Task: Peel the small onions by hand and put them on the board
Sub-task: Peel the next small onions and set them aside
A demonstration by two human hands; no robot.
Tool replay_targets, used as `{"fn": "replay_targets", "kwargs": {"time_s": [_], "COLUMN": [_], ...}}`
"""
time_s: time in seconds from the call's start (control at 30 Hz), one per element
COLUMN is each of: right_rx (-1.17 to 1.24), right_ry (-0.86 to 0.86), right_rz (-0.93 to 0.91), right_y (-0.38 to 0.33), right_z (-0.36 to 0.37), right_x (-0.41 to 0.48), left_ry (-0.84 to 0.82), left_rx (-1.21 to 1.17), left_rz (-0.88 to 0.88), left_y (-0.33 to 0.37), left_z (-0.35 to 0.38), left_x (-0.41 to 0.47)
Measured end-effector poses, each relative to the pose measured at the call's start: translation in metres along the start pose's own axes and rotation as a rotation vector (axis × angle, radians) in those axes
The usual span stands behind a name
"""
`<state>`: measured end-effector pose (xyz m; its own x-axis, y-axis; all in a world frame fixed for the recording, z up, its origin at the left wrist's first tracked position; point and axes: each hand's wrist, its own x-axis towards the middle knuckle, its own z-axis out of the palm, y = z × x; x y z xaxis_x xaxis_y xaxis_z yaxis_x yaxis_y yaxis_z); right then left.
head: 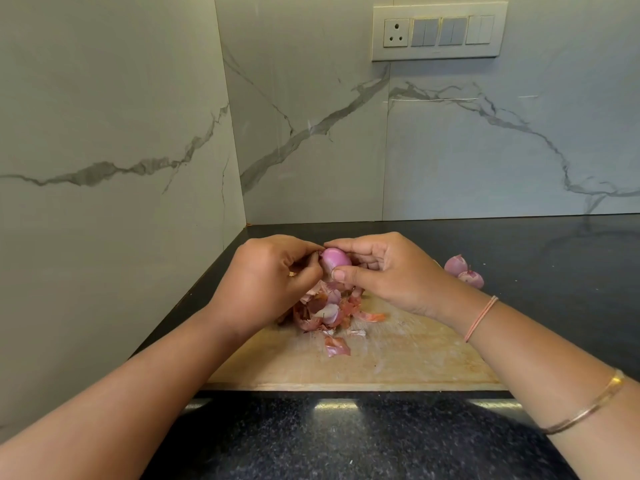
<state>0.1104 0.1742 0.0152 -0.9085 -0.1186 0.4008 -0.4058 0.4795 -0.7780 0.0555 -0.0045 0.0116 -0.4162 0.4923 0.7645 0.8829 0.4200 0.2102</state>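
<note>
A small pink onion is held above the wooden board. My right hand pinches it between thumb and fingers from the right. My left hand pinches at the onion's left end, fingers curled on its skin. Under both hands a heap of papery onion skins lies on the board's far part, with one loose skin nearer me. Two peeled onions rest to the right of my right hand, at the board's far right corner.
The board lies on a dark speckled counter in a corner of marble-look walls. The left wall stands close to my left arm. A switch panel with a socket is high on the back wall.
</note>
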Motion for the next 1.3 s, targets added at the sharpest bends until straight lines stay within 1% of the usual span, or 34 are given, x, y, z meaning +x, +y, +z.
{"fn": "replay_targets", "kwargs": {"time_s": [0.07,0.17,0.4,0.57,0.67,0.83,0.93,1.07,1.2,1.3], "right_rx": [0.042,0.044,-0.077,-0.056,0.012,0.09,0.169,0.176,0.183,0.173], "right_ry": [-0.001,-0.011,0.026,0.02,-0.004,-0.032,-0.034,-0.027,-0.017,-0.006], "right_rz": [0.007,0.004,-0.033,-0.024,-0.014,-0.034,-0.032,-0.045,-0.029,-0.018], "right_y": [0.001,0.001,-0.002,-0.002,-0.001,0.0,0.0,-0.001,-0.001,-0.001], "right_z": [-0.002,-0.003,0.0,0.002,0.002,0.0,-0.002,-0.004,-0.005,-0.005], "right_x": [0.001,0.001,0.001,0.0,0.0,0.001,0.001,0.001,0.0,0.0], "left_ry": [0.0,-0.012,-0.006,0.018,0.071,0.137,0.138,0.125,0.065,0.069], "left_rx": [-0.084,-0.14,-0.122,-0.151,-0.231,-0.338,-0.317,-0.231,-0.198,-0.217], "left_rz": [-0.027,-0.032,-0.045,-0.141,-0.243,-0.343,-0.421,-0.512,-0.47,-0.436], "left_y": [-0.001,0.0,-0.002,0.0,0.001,0.002,0.0,-0.007,-0.009,-0.008], "left_z": [-0.002,-0.003,-0.003,0.0,0.002,0.002,0.004,0.004,0.004,0.004], "left_x": [0.0,0.0,0.0,-0.001,-0.001,0.001,0.002,0.003,0.002,0.002]}}
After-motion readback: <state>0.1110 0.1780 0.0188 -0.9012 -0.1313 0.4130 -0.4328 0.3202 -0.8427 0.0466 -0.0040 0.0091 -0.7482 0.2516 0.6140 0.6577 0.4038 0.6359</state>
